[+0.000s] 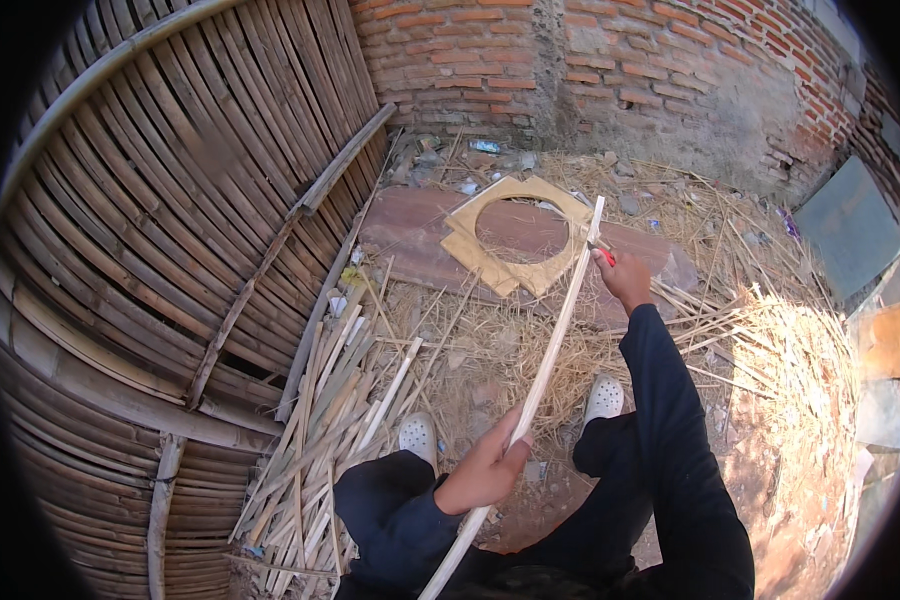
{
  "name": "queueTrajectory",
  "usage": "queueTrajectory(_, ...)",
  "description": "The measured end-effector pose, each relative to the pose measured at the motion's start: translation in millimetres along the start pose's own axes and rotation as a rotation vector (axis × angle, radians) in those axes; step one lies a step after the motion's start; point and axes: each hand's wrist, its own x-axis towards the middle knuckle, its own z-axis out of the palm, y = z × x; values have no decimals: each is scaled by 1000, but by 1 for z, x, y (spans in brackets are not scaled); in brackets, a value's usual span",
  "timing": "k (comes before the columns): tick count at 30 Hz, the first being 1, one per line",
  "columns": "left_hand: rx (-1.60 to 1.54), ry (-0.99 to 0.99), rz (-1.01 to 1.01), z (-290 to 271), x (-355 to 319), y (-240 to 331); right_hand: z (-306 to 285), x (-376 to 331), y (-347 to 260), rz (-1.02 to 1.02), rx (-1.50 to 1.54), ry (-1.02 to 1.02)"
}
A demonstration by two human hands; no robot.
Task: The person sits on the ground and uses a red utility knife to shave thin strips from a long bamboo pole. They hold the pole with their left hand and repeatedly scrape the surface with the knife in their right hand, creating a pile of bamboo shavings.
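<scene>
A long, pale bamboo strip point(553, 345) slants from the lower edge, between my knees, up toward the far right. My left hand point(487, 466) is closed around its lower half. Farther up, my right hand point(626, 277) grips a small red-handled knife point(608, 257), the fingers wrapped round the handle. The blade is at the strip's side, a little below the far end; whether it cuts in is too small to tell. Behind the strip's upper part lies a flat tan board with a large round hole point(458, 245).
The holed board rests on a reddish-brown plank point(400, 235). Cut bamboo strips point(310, 420) are heaped at left beside a bamboo slat wall point(160, 220). Shavings point(790, 350) cover the ground at right. A brick wall point(660, 90) closes the back; a grey-blue panel point(850, 230) leans far right.
</scene>
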Motion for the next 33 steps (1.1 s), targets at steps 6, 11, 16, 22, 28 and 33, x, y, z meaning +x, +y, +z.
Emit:
queueTrajectory(6, 67, 75, -51, -9, 6, -4, -18, -15, -37, 115, 297, -290)
queueTrajectory(11, 25, 254, -70, -24, 9, -2, -60, -52, -116, -301, 327, -401)
queueTrajectory(16, -94, 248, 4, -22, 9, 16, -62, -77, -144, -521, 168, -462)
queueTrajectory(22, -361, 150, -69, -20, -3, 28, -34, -51, -124, -285, 260, -326)
queueTrajectory(28, -94, 213, 67, -30, -3, 9, -54, -97, -170, -533, 298, -381)
queueTrajectory(33, 48, 281, 190, -29, 2, -11, -39, -82, -155, -562, 225, -349)
